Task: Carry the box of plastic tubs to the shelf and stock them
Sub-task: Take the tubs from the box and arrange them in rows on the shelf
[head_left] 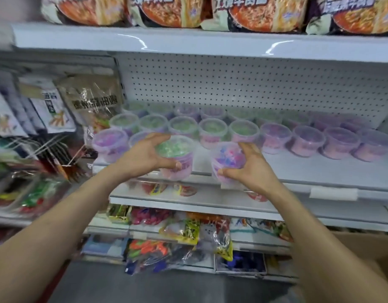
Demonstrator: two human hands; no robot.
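Observation:
My left hand (145, 156) grips a clear plastic tub with green contents (177, 156) at the front edge of the white shelf (309, 171). To its right, my right hand (250, 169) holds a second tub with pink and blue contents (228, 158), also at the shelf's front edge. Several more tubs (212, 130) stand in rows behind them across the shelf, green ones in the middle and purple ones toward the right. A corner of the cardboard box (363, 248) shows at the lower right.
Noodle bowls (265, 12) line the shelf above. Snack bags (92, 99) hang at the left, beside the tubs. Lower shelves hold packets (180, 232) of sweets. A white pegboard (254, 84) backs the shelf, and grey floor (145, 287) lies below.

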